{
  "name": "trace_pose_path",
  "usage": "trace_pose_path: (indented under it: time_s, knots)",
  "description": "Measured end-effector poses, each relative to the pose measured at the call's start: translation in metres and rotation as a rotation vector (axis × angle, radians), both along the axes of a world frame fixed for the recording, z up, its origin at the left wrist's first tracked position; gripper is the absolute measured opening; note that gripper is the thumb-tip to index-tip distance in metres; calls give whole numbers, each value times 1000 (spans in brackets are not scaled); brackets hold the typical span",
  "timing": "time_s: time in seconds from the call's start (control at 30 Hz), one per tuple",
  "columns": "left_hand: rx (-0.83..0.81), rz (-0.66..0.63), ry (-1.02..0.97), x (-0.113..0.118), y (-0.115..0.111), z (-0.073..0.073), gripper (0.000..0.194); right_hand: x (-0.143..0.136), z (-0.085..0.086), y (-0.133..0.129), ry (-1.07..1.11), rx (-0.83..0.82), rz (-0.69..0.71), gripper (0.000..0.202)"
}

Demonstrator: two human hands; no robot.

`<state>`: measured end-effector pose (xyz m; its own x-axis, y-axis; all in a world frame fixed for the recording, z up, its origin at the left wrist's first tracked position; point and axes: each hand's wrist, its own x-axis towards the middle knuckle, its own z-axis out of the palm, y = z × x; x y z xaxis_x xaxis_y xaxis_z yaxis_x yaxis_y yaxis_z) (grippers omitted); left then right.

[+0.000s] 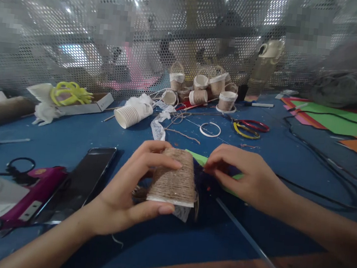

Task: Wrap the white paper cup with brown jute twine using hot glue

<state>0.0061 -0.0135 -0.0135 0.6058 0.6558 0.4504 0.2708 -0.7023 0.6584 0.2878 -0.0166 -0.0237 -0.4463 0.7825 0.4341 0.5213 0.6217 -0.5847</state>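
Left hand (119, 191) curled partway closed, thumb and fingers bracing one brown, twine-wound cup (174, 178) with a white rim, which lies just left of the right hand (241, 169), long axis pointing away and rim facing back. The right hand's thumb and fingertips are drawn nearly together beside it; whether they grip anything cannot be told. One translucent, rod-shaped stick (247, 236) slants nearer than the right hand, one flat black phone (81, 179) lies left of the left hand, and one thin white ring (210, 135) sits beyond both.
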Motion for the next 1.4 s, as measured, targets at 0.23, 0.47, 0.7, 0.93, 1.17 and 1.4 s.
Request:
trace_pose_path:
  time_s: [0.23,0.47,0.7,0.93,1.17,1.4]
  knots:
    - [-26,-112,153,0,5,-1,46,5,-4,6,-248,52,-39,17]
    - [0,-143,190,0,7,1,50,12,-3,1,-454,20,-26,39]
    - [4,-130,205,1,6,1,52,14,-2,-2,-501,-29,45,46]
    - [-12,-135,247,2,5,4,52,13,-2,1,-469,-65,26,38]
    - [22,-146,364,4,0,7,52,13,-3,2,-431,-71,13,38]
    - [25,-188,394,6,-4,11,52,15,-4,7,-398,-92,-7,38]
